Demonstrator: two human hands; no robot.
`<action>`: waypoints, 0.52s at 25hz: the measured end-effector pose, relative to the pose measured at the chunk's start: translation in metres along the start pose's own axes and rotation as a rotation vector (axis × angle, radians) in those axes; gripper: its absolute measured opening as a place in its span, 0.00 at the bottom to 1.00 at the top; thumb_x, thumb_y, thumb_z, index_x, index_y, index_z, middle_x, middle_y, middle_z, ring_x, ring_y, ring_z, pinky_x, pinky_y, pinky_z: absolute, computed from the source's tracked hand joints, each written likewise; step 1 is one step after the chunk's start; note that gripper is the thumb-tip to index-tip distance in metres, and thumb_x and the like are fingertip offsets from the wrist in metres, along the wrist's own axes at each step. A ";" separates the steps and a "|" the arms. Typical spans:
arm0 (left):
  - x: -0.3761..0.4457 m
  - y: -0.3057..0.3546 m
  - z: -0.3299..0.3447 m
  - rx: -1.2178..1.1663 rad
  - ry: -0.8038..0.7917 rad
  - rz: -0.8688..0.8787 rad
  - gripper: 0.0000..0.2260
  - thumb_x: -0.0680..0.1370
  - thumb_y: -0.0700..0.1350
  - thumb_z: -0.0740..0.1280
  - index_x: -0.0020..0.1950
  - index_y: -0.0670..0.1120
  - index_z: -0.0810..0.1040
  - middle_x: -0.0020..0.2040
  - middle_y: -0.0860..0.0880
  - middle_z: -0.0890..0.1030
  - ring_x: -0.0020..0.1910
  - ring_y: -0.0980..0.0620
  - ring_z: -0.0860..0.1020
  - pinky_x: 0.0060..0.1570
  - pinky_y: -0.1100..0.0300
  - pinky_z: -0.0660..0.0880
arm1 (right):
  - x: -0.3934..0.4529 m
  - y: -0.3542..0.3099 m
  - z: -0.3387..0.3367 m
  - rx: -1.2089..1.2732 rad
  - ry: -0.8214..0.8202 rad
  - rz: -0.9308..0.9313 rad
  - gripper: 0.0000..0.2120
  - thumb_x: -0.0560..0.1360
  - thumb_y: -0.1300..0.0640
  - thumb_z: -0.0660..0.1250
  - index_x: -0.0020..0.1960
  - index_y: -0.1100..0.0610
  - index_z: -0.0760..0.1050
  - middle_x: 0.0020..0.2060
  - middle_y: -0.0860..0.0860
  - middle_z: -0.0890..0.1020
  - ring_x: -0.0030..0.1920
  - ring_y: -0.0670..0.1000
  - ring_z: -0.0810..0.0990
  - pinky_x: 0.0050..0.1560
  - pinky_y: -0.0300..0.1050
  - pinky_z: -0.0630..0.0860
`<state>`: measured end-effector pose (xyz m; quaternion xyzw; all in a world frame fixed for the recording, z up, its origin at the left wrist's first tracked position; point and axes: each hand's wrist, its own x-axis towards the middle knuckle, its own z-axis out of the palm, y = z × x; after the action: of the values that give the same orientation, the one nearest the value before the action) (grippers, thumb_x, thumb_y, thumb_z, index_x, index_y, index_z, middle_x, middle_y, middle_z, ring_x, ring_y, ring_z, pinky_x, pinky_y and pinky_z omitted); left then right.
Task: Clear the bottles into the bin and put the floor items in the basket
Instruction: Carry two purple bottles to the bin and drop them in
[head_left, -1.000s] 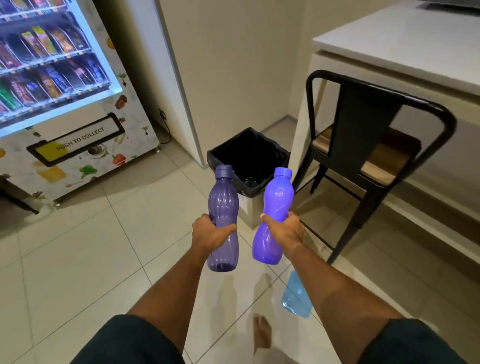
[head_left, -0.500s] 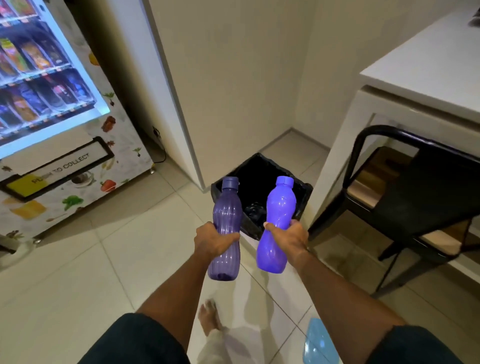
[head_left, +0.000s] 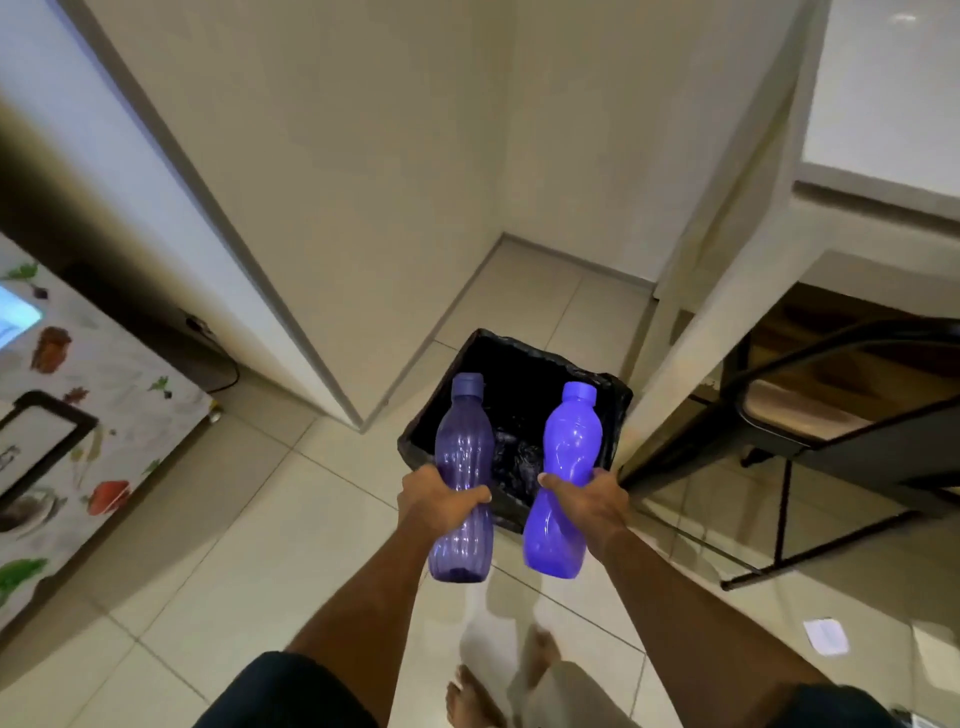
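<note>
Standing at the lined bin (head_left: 613, 395) with a bottle in each fist, a person has closed the last stretch of tiled floor (head_left: 270, 519) in the past second: the bin, which a moment ago sat well ahead, now lies directly beyond the knuckles at twelve o'clock, and both caps already overlap its dark mouth. The left hand (head_left: 436, 499) has its fingers (head_left: 475, 497) wrapped round the waist of the dark purple bottle (head_left: 462, 483); the right hand (head_left: 589, 501) grips the brighter violet bottle (head_left: 563, 483) the same way, both held cap-up and tilted slightly away from the body. Neither bottle has been let go, so the first half of the job looks close to done but not finished; a short reach forward and a release should drop them inside, with the near rim the likeliest thing to catch a bottle base. A vending machine (head_left: 78, 447) stands at nine o'clock, a black chair (head_left: 831, 447) tucked under the white counter (head_left: 883, 104) at three. A pale scrap (head_left: 826, 635) lies on the floor at four o'clock, possibly one of the items meant for the basket, which is nowhere in view.
</note>
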<state>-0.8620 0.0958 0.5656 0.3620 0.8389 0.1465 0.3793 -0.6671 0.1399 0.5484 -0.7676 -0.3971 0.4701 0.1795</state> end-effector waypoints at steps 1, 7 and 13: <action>0.013 0.004 -0.001 0.014 -0.020 0.008 0.32 0.63 0.60 0.77 0.61 0.44 0.78 0.48 0.48 0.78 0.44 0.48 0.77 0.40 0.59 0.73 | 0.009 -0.004 0.008 0.007 0.009 0.019 0.28 0.65 0.42 0.78 0.55 0.59 0.75 0.49 0.55 0.78 0.47 0.58 0.77 0.50 0.49 0.77; 0.104 0.034 0.013 0.064 -0.145 0.050 0.29 0.67 0.58 0.77 0.60 0.42 0.78 0.46 0.49 0.78 0.41 0.53 0.76 0.29 0.69 0.68 | 0.082 -0.021 0.048 0.050 0.053 0.145 0.33 0.63 0.38 0.78 0.58 0.59 0.76 0.51 0.57 0.81 0.50 0.61 0.81 0.50 0.52 0.80; 0.196 0.064 0.041 0.157 -0.237 0.021 0.32 0.68 0.59 0.76 0.63 0.39 0.75 0.48 0.47 0.76 0.44 0.50 0.74 0.37 0.63 0.71 | 0.160 -0.034 0.073 0.037 0.009 0.291 0.36 0.62 0.37 0.78 0.60 0.59 0.75 0.52 0.56 0.80 0.49 0.59 0.81 0.48 0.52 0.81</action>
<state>-0.8875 0.2799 0.4677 0.4141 0.7933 0.0406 0.4444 -0.7068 0.2789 0.4416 -0.8157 -0.2720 0.4948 0.1257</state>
